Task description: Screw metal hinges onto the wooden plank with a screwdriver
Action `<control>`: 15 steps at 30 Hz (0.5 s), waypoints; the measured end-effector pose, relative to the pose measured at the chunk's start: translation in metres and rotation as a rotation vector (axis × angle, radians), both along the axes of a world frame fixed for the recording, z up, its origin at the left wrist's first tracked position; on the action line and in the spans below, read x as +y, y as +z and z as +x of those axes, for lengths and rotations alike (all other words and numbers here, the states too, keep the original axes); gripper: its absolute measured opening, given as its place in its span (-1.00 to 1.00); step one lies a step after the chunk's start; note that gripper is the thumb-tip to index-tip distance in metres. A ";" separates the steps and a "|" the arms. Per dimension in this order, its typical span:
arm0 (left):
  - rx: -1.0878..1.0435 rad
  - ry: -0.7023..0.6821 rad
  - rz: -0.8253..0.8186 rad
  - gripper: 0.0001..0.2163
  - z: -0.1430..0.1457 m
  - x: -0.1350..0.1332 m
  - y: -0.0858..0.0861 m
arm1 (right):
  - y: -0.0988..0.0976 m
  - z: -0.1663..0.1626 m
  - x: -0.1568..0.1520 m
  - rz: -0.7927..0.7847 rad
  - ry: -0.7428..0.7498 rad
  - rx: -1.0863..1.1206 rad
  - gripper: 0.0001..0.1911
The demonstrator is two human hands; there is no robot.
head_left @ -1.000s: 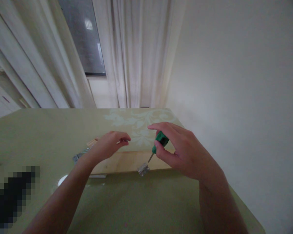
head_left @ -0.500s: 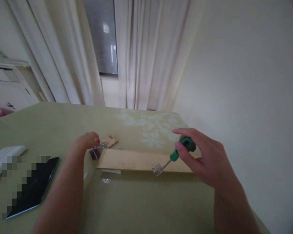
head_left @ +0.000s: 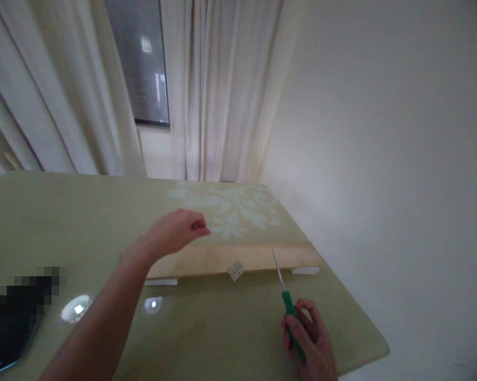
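Observation:
My right hand (head_left: pixel 307 336) grips the green handle of a screwdriver (head_left: pixel 288 307), its metal shaft pointing up and away toward the wooden board (head_left: pixel 258 256). Over the left part of the board, my left hand (head_left: pixel 185 227) is closed, thumb against fingers; whatever it may hold is too small or hidden to make out. A small metal hinge (head_left: pixel 235 270) lies at the board's near edge, between my two hands and touched by neither. The screwdriver tip is to the right of the hinge, apart from it.
White supports (head_left: pixel 305 270) show under the board. A dark tablet-like device (head_left: pixel 11 328), partly pixelated, lies at the left on the green tablecloth (head_left: pixel 206 323). The table's right edge runs beside the wall (head_left: pixel 381 159). Curtains (head_left: pixel 222 95) hang behind.
My left hand has come right and away from the small parts, over the board. My right hand has drawn back toward me, and the screwdriver tip has left the hinge. The view has turned right.

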State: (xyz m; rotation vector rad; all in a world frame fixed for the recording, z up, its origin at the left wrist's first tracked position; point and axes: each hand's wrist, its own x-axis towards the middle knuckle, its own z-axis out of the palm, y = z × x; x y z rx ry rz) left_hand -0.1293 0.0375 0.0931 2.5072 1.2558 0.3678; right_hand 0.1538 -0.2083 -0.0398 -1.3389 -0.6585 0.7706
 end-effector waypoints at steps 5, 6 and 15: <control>0.212 -0.281 0.096 -0.73 0.088 -0.064 -0.025 | -0.012 -0.030 -0.006 0.048 0.033 0.174 -0.48; 0.247 -0.309 0.138 -0.72 0.096 -0.070 -0.033 | -0.012 -0.031 -0.003 0.057 0.057 0.166 -0.48; 0.202 -0.228 0.239 -0.78 0.068 -0.093 -0.071 | -0.032 -0.020 -0.001 0.142 0.135 0.200 -0.54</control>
